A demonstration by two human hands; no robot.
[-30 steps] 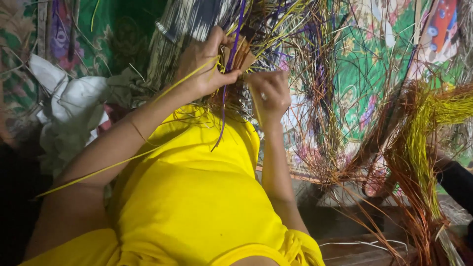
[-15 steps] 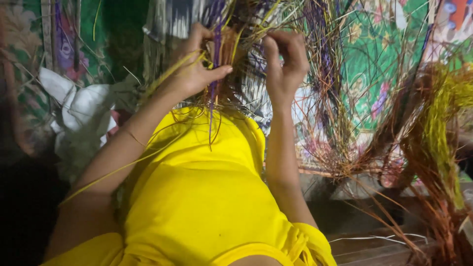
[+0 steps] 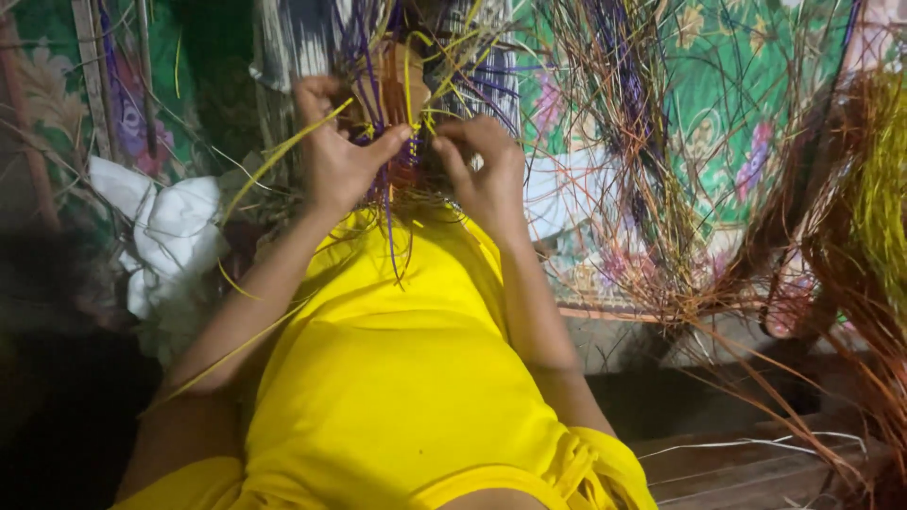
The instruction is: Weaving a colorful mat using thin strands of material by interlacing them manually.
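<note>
My left hand [image 3: 342, 151] and my right hand [image 3: 484, 175] meet over a small woven piece [image 3: 402, 90] of yellow, purple and brown strips, held above my yellow-clad lap [image 3: 397, 378]. The left thumb and fingers pinch yellow and purple strips; one long yellow strip [image 3: 283, 156] runs out past that hand to the left. The right hand's fingers curl onto the strips at the piece's right edge. Loose purple strands [image 3: 389, 227] hang down from between the two hands.
A big tangle of brown, purple and yellow strips [image 3: 661, 189] spreads to the right over a green flowered cloth [image 3: 746, 104]. More orange and yellow strips [image 3: 864, 236] hang at the far right. White crumpled cloth [image 3: 165, 236] lies left. Wooden boards [image 3: 746, 463] show at bottom right.
Both hands have drawn closer together on the woven piece. The right hand has come down from above the strips to beside the left thumb.
</note>
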